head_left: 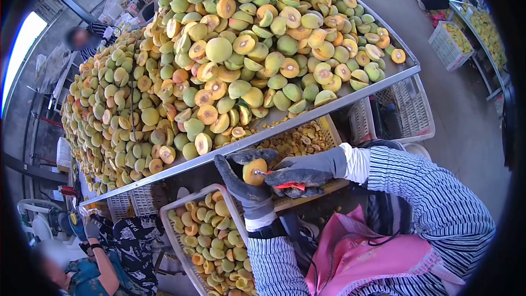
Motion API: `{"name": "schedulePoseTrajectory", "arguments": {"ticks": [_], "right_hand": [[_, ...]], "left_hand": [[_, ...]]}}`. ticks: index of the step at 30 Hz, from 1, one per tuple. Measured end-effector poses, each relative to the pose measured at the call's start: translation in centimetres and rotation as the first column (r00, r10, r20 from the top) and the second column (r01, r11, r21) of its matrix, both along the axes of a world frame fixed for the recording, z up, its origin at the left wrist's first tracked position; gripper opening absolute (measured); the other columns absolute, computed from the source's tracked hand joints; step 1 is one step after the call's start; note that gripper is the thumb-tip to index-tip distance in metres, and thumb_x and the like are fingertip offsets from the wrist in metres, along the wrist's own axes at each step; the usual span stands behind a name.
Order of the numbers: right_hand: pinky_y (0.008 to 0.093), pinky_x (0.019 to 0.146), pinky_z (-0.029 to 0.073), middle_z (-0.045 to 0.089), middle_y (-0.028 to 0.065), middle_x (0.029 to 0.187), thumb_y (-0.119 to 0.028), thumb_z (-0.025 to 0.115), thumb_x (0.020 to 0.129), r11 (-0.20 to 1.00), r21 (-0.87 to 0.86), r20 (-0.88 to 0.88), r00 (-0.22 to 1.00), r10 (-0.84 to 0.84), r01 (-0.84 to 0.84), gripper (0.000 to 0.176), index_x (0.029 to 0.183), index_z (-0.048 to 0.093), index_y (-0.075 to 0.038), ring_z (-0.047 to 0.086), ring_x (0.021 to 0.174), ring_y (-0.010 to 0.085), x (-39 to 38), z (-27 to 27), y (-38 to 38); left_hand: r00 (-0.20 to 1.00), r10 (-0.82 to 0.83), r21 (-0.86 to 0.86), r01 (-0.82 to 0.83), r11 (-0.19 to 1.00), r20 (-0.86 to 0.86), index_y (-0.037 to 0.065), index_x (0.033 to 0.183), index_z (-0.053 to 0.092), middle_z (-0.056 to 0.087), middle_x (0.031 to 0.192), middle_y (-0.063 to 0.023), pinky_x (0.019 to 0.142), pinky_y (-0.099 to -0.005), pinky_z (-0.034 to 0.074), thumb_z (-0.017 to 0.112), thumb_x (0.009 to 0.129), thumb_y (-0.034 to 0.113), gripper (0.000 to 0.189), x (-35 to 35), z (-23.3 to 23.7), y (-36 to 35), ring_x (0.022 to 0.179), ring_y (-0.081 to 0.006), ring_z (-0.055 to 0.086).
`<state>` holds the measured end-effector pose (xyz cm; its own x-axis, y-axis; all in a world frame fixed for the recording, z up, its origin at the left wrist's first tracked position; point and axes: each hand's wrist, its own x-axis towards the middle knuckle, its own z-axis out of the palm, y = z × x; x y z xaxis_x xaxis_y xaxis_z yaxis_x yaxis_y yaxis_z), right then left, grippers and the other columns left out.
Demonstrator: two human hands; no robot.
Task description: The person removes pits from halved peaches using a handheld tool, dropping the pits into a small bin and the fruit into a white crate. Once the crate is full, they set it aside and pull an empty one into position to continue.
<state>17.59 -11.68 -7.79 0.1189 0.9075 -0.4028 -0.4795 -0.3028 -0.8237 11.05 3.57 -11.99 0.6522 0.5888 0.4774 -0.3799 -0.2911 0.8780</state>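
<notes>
My left hand (244, 183), in a grey and black glove, holds a halved yellow fruit (255, 171) with its cut face turned toward my right hand. Gloved the same way, my right hand (301, 172) is closed round a red-handled tool (290, 186), whose metal tip touches the middle of the fruit. Both hands are just in front of the metal edge of a table (329, 104) heaped with halved green and orange fruit (235, 60). Under them is a crate (331, 131) with small brown-yellow pieces.
A pale crate (169, 220) of halved fruit stands left of my lap. Empty-looking crates (413, 107) are under the table's right end. A co-worker (104, 268) sits at the lower left; another person (90, 38) is behind the heap. More crates (449, 46) stand at the upper right.
</notes>
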Motion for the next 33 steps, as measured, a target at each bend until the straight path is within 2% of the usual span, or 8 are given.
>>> {"name": "schedulePoseTrajectory", "arguments": {"ticks": [5,7,9,11,16,27,30,33], "right_hand": [[0.0235,0.039,0.034,0.046,-0.0035,0.059,-0.057,0.045,0.1,0.989,0.142,-0.548,0.83,0.108,-0.034,0.051,0.089,0.059,-0.009,0.041,0.043,0.0074,-0.5,0.6,-0.2],[0.0265,0.043,0.037,0.048,-0.0023,0.059,-0.06,0.045,0.099,0.987,0.159,0.154,0.988,0.002,-0.027,0.056,0.083,0.058,-0.007,0.043,0.046,0.0099,-0.2,0.9,0.1],[0.0281,0.046,0.038,0.049,-0.0016,0.061,-0.061,0.045,0.098,0.993,0.007,0.265,0.958,0.109,-0.115,0.058,0.082,0.057,-0.006,0.046,0.049,0.0108,0.7,0.5,0.0],[0.0297,0.048,0.04,0.05,-0.0008,0.062,-0.063,0.046,0.097,0.972,-0.144,0.363,0.904,0.225,-0.184,0.061,0.08,0.057,-0.005,0.048,0.052,0.0117,1.4,0.8,-0.2],[0.0428,0.058,0.048,0.065,0.0125,0.071,-0.057,0.052,0.095,0.979,-0.176,0.767,0.608,0.203,-0.105,0.054,0.089,0.061,-0.004,0.064,0.062,0.0276,0.6,1.1,-0.4],[0.0478,0.063,0.053,0.069,0.0158,0.078,-0.041,0.062,0.088,0.923,-0.378,0.922,-0.062,0.382,0.072,0.042,0.105,0.058,-0.002,0.069,0.073,0.0372,-2.0,2.0,-2.3],[0.0501,0.067,0.051,0.068,0.0198,0.078,-0.043,0.062,0.087,0.864,-0.477,0.871,0.219,0.44,0.159,0.045,0.108,0.057,-0.004,0.068,0.076,0.0388,-0.5,-1.6,-3.9],[0.0488,0.067,0.052,0.068,0.0203,0.084,-0.044,0.06,0.088,0.904,-0.315,0.943,0.206,0.263,0.29,0.047,0.113,0.054,-0.006,0.068,0.079,0.0392,-3.4,0.5,-2.9]], "left_hand": [[0.999,-0.006,-0.091,0.009,0.996,0.036,-0.005,0.15,0.027,0.049,0.134,-0.0172,0.097,-0.0418,0.049,0.075,0.087,0.036,0.089,-0.9,0.6,-0.5,0.114,-0.0274,0.054],[0.99,-0.096,-0.103,0.085,0.991,-0.102,-0.005,0.148,0.031,0.05,0.133,-0.0171,0.094,-0.0429,0.051,0.075,0.087,0.034,0.084,-1.2,-0.2,0.6,0.116,-0.0277,0.055],[0.983,-0.051,0.05,0.061,0.997,-0.177,-0.005,0.144,0.037,0.059,0.116,-0.0164,0.085,-0.0408,0.056,0.072,0.089,0.038,0.078,-1.3,-0.1,1.3,0.104,-0.0282,0.063],[0.901,-0.393,-0.682,0.172,0.711,-0.182,-0.005,0.145,0.035,0.064,0.102,-0.017,0.082,-0.0382,0.058,0.072,0.088,0.043,0.084,-1.0,1.7,1.2,0.091,-0.0302,0.067],[0.918,-0.24,-0.354,0.12,0.927,-0.317,0.0,0.088,0.062,0.065,0.076,-0.009,0.065,-0.0351,0.057,0.047,0.098,0.058,0.061,-0.9,1.4,0.5,0.067,-0.0235,0.067],[0.787,-0.226,-0.406,-0.034,0.913,-0.573,-0.001,0.082,0.062,0.065,0.075,-0.0125,0.063,-0.0336,0.057,0.044,0.099,0.057,0.063,-2.8,-0.6,2.1,0.069,-0.0234,0.064],[0.901,-0.413,-0.943,0.014,0.332,-0.132,0.001,0.091,0.061,0.066,0.088,-0.0195,0.091,-0.0648,0.049,0.044,0.097,0.058,0.059,-4.5,0.0,3.1,0.091,-0.0425,0.064],[0.942,-0.331,-0.967,0.042,0.253,-0.045,0.002,0.095,0.06,0.065,0.088,-0.018,0.092,-0.0629,0.049,0.045,0.096,0.058,0.058,-5.5,1.3,2.3,0.092,-0.0401,0.064]]}}
